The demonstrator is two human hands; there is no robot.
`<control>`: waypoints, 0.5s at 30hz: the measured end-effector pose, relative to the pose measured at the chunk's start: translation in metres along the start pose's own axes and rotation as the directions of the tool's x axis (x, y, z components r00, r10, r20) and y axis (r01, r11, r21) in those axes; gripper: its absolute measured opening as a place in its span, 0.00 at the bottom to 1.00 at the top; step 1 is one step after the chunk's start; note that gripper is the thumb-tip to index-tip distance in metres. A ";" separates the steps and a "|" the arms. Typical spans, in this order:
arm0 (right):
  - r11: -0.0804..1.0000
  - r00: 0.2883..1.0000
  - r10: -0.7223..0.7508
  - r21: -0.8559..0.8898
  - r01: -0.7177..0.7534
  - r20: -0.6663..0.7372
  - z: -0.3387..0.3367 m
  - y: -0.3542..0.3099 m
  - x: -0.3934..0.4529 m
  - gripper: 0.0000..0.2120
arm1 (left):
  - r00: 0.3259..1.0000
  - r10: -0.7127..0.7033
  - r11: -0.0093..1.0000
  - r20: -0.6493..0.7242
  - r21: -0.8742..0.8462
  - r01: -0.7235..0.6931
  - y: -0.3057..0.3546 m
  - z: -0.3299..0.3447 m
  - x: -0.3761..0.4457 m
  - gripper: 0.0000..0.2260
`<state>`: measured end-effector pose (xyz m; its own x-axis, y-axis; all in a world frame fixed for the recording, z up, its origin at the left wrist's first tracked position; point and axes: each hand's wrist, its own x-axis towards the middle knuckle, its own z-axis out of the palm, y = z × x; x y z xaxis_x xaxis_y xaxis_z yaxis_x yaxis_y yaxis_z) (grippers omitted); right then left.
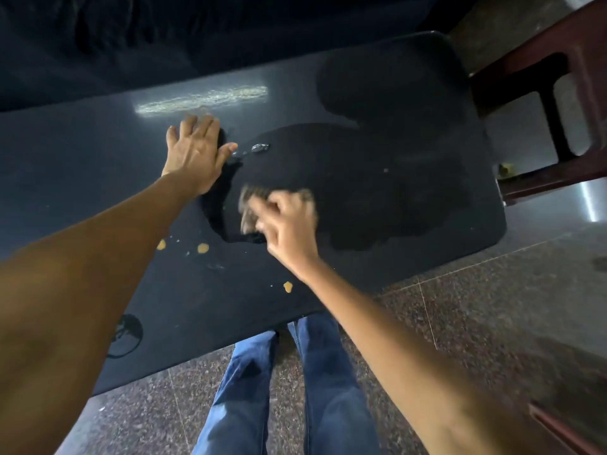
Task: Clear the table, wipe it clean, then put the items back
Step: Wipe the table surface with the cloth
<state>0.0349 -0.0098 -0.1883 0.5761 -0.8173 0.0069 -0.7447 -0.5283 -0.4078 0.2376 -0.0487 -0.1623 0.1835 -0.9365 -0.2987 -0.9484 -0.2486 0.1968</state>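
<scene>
A dark, glossy table (410, 152) fills the middle of the view. My left hand (193, 156) lies flat on its top with the fingers spread. Curled and motion-blurred, my right hand (285, 221) grips a crumpled cloth (253, 205) and presses it onto the table. Around the cloth the top shows a darker wet patch (361, 198). A small puddle of water (261, 147) glints just beyond my left thumb. Yellow-orange spots (203, 247) and fine crumbs lie on the drier near part of the table.
A dark red-brown chair (555, 93) stands past the table's right end. A small yellow scrap (505, 169) lies on the floor under it. Speckled stone floor (492, 307) runs along the near side, with my legs in blue jeans (289, 389) below the table edge.
</scene>
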 end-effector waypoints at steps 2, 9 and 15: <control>0.971 0.968 -0.240 0.036 0.238 0.073 -0.011 0.022 -0.033 0.18 | 0.999 0.039 0.999 0.021 0.011 -0.040 0.019 0.001 -0.002 0.24; 0.742 0.678 0.646 0.079 -0.666 -0.351 -0.083 0.190 -0.060 0.19 | 0.988 0.151 0.988 0.024 0.036 -0.152 0.066 0.005 0.007 0.24; 0.776 0.731 0.597 0.005 -0.631 -0.332 -0.030 0.082 -0.050 0.22 | 0.979 0.192 0.980 0.066 0.047 -0.195 0.092 0.026 -0.005 0.25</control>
<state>-0.0650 -0.0191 -0.1944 -0.1351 -0.9887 0.0648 -0.9395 0.1071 -0.3252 0.1426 -0.0600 -0.1673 -0.0194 -0.9485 -0.3162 -0.9771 -0.0491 0.2072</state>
